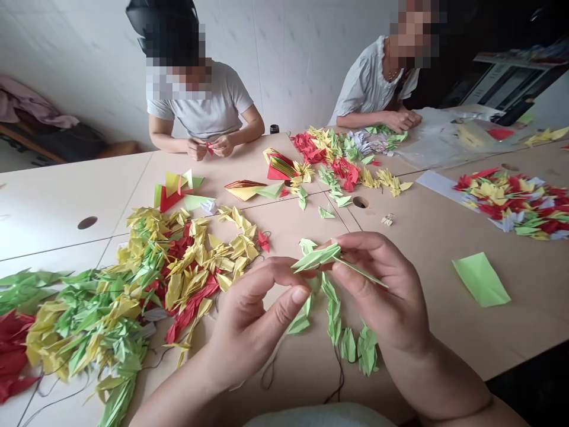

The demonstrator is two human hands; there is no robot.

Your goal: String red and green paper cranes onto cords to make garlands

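Note:
My right hand (386,290) pinches a light-green folded paper crane (317,258) between thumb and fingers, above the table in front of me. Its narrow points stick out to both sides. At the crane's left end, the forefinger of my left hand (253,320) touches the paper, while the thumb stays apart below it. Beneath my hands, a string of green folded paper cranes (331,305) lies on dark thread (341,373). To the left spreads a big heap of strung yellow, green and red cranes (178,279).
A green paper square (481,279) lies at the right, below a mixed pile of folded cranes (520,198). Across the table, one person (200,112) folds red paper; another (373,89) sits by a plastic sheet (433,139). Round holes (88,223) pierce the tabletop.

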